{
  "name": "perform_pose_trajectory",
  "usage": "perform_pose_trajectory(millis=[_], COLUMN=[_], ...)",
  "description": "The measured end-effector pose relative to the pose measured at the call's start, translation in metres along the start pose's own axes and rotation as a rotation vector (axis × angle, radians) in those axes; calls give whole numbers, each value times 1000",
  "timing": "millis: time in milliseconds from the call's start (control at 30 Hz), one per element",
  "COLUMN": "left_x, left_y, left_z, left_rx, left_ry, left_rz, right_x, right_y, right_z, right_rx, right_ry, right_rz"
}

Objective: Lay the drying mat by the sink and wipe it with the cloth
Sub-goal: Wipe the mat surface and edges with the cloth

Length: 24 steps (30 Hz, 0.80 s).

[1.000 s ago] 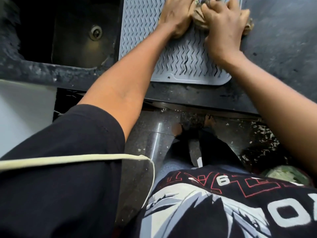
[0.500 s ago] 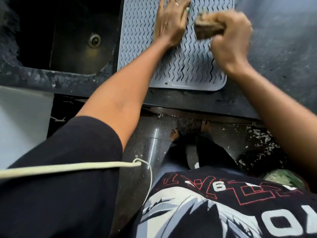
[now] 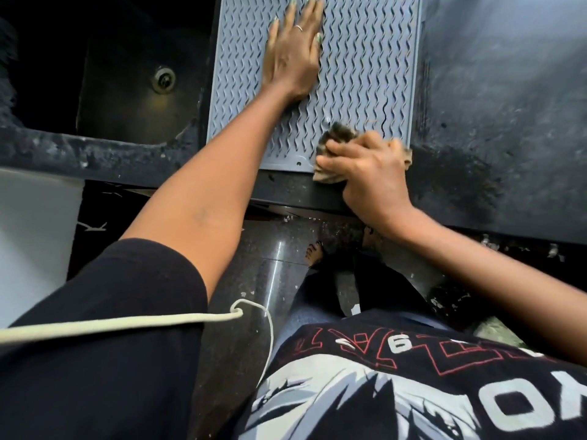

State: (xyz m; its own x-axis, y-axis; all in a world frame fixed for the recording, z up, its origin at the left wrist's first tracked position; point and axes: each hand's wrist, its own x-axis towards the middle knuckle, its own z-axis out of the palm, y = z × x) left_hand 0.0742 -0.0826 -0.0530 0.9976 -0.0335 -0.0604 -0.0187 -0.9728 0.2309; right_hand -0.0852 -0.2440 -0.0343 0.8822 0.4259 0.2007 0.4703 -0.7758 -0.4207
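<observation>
In the head view, a grey drying mat point(image 3: 365, 74) with a wavy raised pattern is laid flat on the dark countertop point(image 3: 508, 106), just beside the sink point(image 3: 133, 90), which is seen on the left with its round drain point(image 3: 163, 79). The near edge of the mat is placed close to the front edge of the countertop.

The left hand point(image 3: 293, 58) is laid flat on the mat, palm down, with the fingers stretched out and slightly spread; nothing is held by it. A thin ring point(image 3: 299, 27) is worn on one finger.

The right hand point(image 3: 368, 168) is closed around a crumpled brownish cloth point(image 3: 336, 138), and the cloth is pressed on the near right corner of the mat. Parts of the cloth are seen sticking out above and below the fingers, and a small part hangs past the mat edge onto the countertop.

Below, a black printed shirt point(image 3: 413, 376), a pale cord point(image 3: 127, 323) across the left sleeve and the dark speckled floor point(image 3: 270, 265) are seen.
</observation>
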Motion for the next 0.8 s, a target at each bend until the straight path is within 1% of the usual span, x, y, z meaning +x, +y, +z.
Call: perform_pose_trajectory(millis=[100,167,233,267,300,433,533,567,600,633,733,800], left_x=[0,3,8,13,18,51,77,89,99,108,137,142], left_y=[2,2,0,0,-1,-5,-9,-11,-12,-14,-23,-30], left_z=[-1,-4,-7,-9,-11,-18,-19,-19,-19,-19,-19,-16], left_rx=[32,36,7,2,2,9,5,6,9,9,5,2], left_ry=[29,61,110,134,150,156,128,113,94,75,1,-16], left_rz=[-9,-19,-26,-24,-22,12,62,74,82,86,113,137], right_x=[-2,14,36,48,61,124,174,192,209,223,260,267], right_y=[-2,2,9,14,19,38,49,54,60,69,88,96], right_z=[-9,-18,-27,-31,-34,-44,-45,-43,-40,-37,-21,-6], right_rx=[79,210,466,576,617,614,585,530,426,307,113,-11], right_ry=[-15,-85,-151,-137,-84,167,278,292,282,232,-41,-167], right_rz=[18,145,338,419,471,520,504,516,533,539,470,416])
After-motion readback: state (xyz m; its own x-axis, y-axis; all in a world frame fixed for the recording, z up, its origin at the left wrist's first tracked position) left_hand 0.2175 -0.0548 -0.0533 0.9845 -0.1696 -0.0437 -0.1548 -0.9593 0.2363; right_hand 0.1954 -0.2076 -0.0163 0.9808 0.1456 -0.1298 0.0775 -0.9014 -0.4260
